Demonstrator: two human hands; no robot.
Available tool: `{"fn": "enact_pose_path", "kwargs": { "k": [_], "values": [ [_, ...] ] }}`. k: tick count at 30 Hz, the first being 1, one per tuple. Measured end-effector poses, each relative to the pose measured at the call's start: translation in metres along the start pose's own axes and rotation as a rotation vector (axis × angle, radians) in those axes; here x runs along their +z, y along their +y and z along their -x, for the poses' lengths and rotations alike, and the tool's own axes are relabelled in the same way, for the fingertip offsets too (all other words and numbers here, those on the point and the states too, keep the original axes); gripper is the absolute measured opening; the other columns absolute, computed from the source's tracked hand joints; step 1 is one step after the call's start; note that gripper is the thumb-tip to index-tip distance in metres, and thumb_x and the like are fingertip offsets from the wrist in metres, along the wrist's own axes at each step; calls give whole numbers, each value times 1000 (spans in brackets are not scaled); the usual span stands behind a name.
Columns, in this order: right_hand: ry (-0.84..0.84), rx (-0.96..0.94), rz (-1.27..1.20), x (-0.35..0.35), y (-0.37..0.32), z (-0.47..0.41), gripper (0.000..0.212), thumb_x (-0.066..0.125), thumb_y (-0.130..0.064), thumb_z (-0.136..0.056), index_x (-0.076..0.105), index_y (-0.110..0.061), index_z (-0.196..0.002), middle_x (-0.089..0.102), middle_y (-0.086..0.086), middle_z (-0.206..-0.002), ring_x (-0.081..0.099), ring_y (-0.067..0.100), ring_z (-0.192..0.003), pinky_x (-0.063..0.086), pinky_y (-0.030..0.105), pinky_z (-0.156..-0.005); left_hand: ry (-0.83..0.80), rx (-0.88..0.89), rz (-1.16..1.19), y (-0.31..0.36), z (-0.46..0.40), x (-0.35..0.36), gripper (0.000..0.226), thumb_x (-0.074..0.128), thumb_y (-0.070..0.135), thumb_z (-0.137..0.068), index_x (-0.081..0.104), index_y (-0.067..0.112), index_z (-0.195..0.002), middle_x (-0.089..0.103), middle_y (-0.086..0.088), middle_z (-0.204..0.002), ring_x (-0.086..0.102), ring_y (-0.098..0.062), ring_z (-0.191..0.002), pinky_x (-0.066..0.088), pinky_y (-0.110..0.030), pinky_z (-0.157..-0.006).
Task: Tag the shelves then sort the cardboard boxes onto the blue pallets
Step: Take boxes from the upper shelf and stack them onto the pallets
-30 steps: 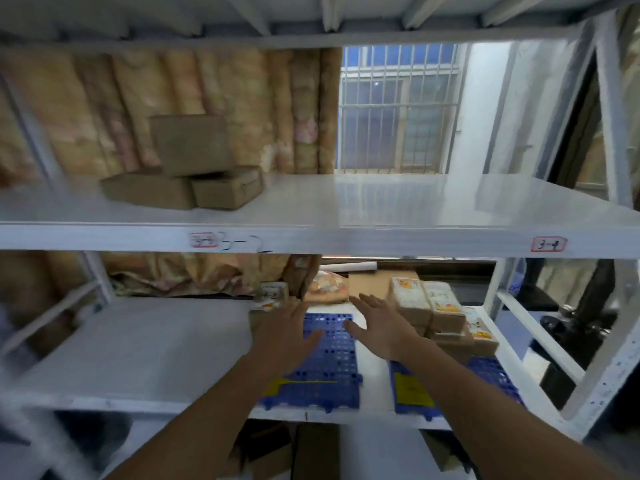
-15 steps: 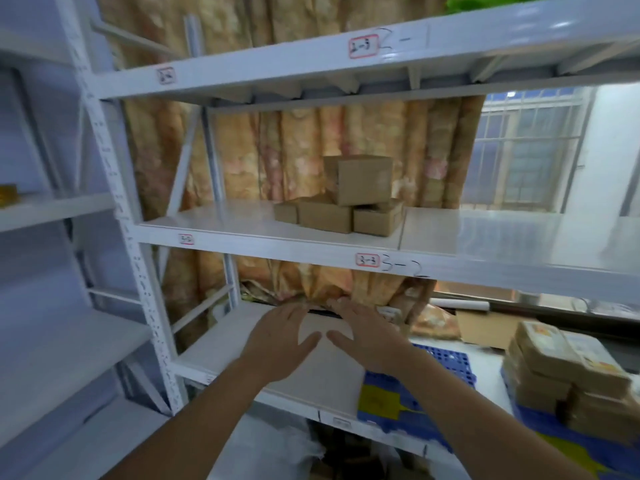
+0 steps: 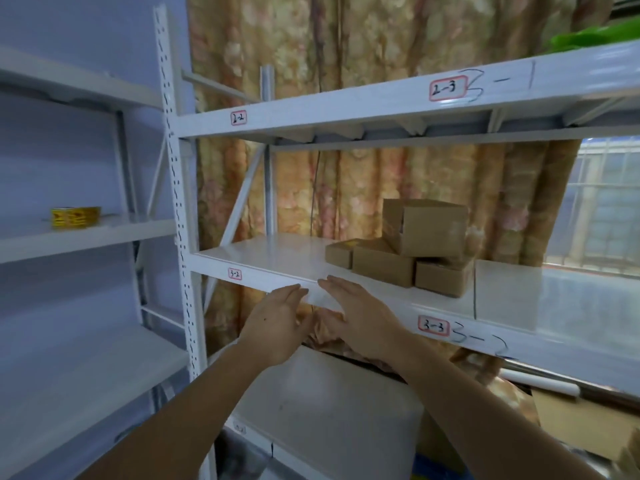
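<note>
Two open hands at the edge of the middle shelf

Two bare forearms reach up from the bottom of the view. The left hand (image 3: pixel 277 323) and the right hand (image 3: pixel 360 320) are raised side by side, close together but apart, fingers straight and relaxed, holding nothing. Their fingertips lie over the front edge of the white metal middle shelf (image 3: pixel 263 251); whether they touch it I cannot tell.

On that front edge sit two small red-bordered white tags: one marked 3-2 (image 3: pixel 234 274) left of the hands, one marked 3-3 (image 3: pixel 434 326) to their right, with handwritten blue figures beside it.

Farther back on the same shelf lies a stack of plain brown cardboard boxes (image 3: pixel 408 247): three low ones side by side and a larger one resting on top.

The white upper shelf (image 3: pixel 346 105) carries tags marked 2-2 (image 3: pixel 238 118) and 2-3 (image 3: pixel 446 88). On the neighbouring rack to the left lies a yellow roll of tape (image 3: pixel 75 217). Behind everything hangs a floral beige curtain (image 3: pixel 346 46)
</note>
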State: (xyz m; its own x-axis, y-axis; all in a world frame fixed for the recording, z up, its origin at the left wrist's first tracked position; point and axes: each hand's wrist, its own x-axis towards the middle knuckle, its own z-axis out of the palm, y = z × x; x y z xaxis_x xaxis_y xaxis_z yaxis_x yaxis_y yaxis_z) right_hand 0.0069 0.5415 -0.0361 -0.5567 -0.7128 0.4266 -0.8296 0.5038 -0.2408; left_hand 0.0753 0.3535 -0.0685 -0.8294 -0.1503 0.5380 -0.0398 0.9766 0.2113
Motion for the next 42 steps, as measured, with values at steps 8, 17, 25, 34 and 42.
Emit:
{"fn": "enact_pose_path", "kwargs": {
  "k": [8, 17, 25, 34, 42],
  "values": [
    [74, 17, -33, -1, 15, -56, 57, 41, -47, -106, 30, -28, -159, 26, -5, -167, 26, 16, -153, 30, 38, -122, 90, 1, 66, -13, -63, -3, 59, 45, 53, -103, 44, 22, -153, 43, 3, -158, 36, -15, -145, 24, -29, -120],
    [186, 187, -227, 20, 26, -128, 51, 44, -21, -109, 32, -15, -158, 28, 5, -166, 24, 21, -154, 27, 42, -124, 69, 68, 247, -39, -145, 17, 58, 41, 54, -104, 47, 20, -150, 48, -2, -154, 43, -21, -140, 35, -38, -116],
    [405, 400, -213, 39, 23, -188, 50, 39, -20, -109, 34, -12, -158, 28, 4, -166, 20, 21, -155, 18, 36, -127, -234, -94, 732, -63, -230, 40, 76, 51, 60, -93, 42, 13, -152, 49, -2, -151, 49, -25, -137, 39, -37, -111],
    [510, 571, -36, 51, 31, -206, 52, 40, -17, -107, 34, -13, -158, 28, 6, -167, 12, 23, -157, 16, 38, -127, -441, -106, 732, -64, -275, 72, 91, 38, 78, -86, 44, 14, -151, 51, -9, -151, 53, -28, -132, 40, -44, -111],
    [507, 748, -231, 51, 41, -210, 55, 48, -30, -102, 36, -8, -150, 43, 14, -152, 46, 33, -134, 42, 40, -108, -491, -6, 543, -66, -274, 84, 66, 24, 66, -92, 73, 23, -104, 73, -4, -110, 66, -24, -95, 52, -46, -96]
  ]
}}
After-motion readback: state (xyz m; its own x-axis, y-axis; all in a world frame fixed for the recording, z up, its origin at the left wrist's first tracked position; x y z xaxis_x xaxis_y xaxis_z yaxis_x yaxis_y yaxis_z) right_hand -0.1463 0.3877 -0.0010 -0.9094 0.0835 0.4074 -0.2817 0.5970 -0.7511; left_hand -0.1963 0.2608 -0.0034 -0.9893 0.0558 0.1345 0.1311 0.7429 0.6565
